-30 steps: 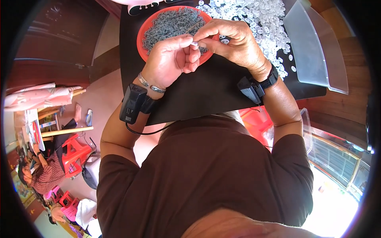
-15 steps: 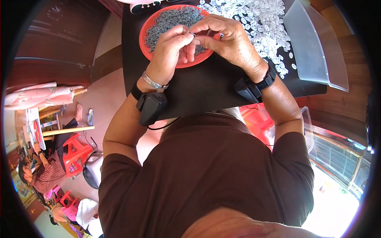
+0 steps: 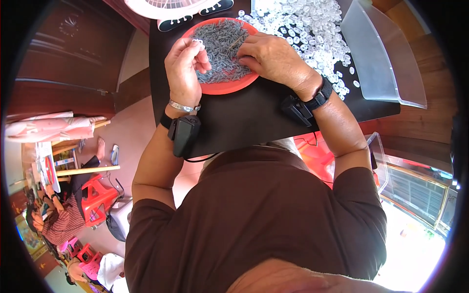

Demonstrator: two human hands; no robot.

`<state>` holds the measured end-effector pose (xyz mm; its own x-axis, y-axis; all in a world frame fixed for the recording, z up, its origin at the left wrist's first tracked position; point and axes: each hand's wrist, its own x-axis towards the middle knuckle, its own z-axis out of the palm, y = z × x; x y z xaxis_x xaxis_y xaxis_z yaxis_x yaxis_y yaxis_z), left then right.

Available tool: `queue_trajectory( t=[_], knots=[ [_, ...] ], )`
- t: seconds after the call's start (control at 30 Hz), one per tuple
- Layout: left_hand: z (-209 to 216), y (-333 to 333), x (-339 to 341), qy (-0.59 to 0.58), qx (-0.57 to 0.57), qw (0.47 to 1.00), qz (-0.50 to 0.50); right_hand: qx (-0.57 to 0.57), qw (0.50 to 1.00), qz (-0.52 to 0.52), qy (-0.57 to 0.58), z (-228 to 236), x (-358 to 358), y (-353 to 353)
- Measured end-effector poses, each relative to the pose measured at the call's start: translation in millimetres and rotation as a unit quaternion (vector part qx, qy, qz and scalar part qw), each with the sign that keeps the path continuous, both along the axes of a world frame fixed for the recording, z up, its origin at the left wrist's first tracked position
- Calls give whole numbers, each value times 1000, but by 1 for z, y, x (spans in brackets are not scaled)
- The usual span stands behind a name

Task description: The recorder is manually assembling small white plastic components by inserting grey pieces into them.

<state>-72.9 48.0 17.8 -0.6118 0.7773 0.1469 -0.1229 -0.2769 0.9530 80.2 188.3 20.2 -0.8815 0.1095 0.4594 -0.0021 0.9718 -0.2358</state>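
Note:
A red round basin [image 3: 227,90] full of small grey screw-like pieces [image 3: 220,46] sits in front of me. Over its left side my left hand [image 3: 185,63] pinches a small clear plastic piece [image 3: 198,42] between thumb and forefinger, its other fingers curled. My right hand [image 3: 268,54] reaches over the basin's right side, its fingertips pressed together down among the grey pieces. What lies between those fingertips is hidden.
Many loose clear oval plastic pieces [image 3: 317,34] cover the black table [image 3: 234,119] at the far right, beside a translucent plastic tray [image 3: 373,58]. A fan-like white thing [image 3: 168,7] stands behind the basin. Another person [image 3: 63,219] sits at far left near red stools [image 3: 97,198].
My hands were together over the basin and have parted. The left moved left with the clear piece; the right lowered its fingertips into the grey pieces.

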Motion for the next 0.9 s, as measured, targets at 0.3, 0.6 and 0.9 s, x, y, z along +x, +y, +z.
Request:
queue_trajectory(
  t=[0.3, 0.6, 0.9],
  knots=[
    [-3, 5, 7, 52, -33, 998, -17, -8, 995, -88, -51, 2, 14, 15],
    [2, 5, 4, 40, -46, 996, -72, 14, 998, -45, -47, -8, 9, 16],
    [53, 20, 24, -18, -66, 977, -201, -83, 994, -75, 13, -2, 9, 15]
  ],
)
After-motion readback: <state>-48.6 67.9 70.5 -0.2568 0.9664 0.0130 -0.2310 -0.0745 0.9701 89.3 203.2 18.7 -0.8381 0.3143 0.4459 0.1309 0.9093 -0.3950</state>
